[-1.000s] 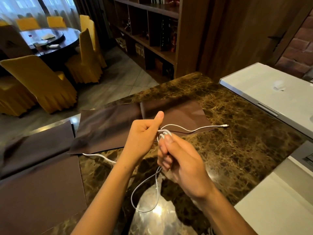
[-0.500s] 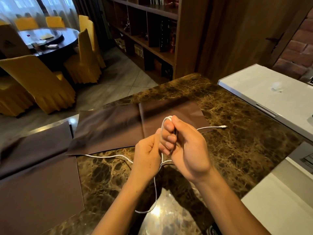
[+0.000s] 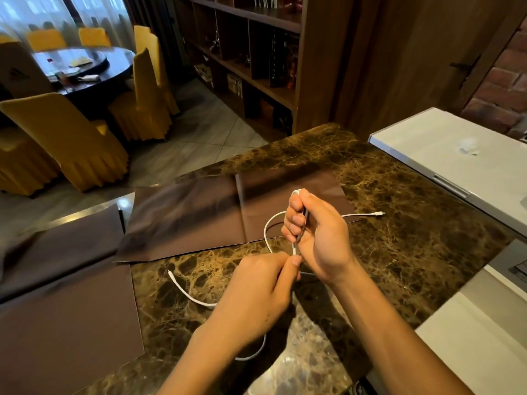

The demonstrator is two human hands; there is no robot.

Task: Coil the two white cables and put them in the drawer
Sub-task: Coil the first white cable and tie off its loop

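The right hand [image 3: 319, 235] has its grip clenched round the wound turns of a white cable [image 3: 266, 226], held just above the middle of the bench [image 3: 413, 252]. The left hand [image 3: 256, 292] pinches the strand right beneath that bundle. The loose tail [image 3: 188, 293] trails toward the bench's left edge, and a plug end [image 3: 380, 214] lies toward the right edge (whether it belongs to the same cable I cannot tell). To wind well, make each turn the same size, let the tail slide through the left pinch, and untwist kinks rather than forcing them.
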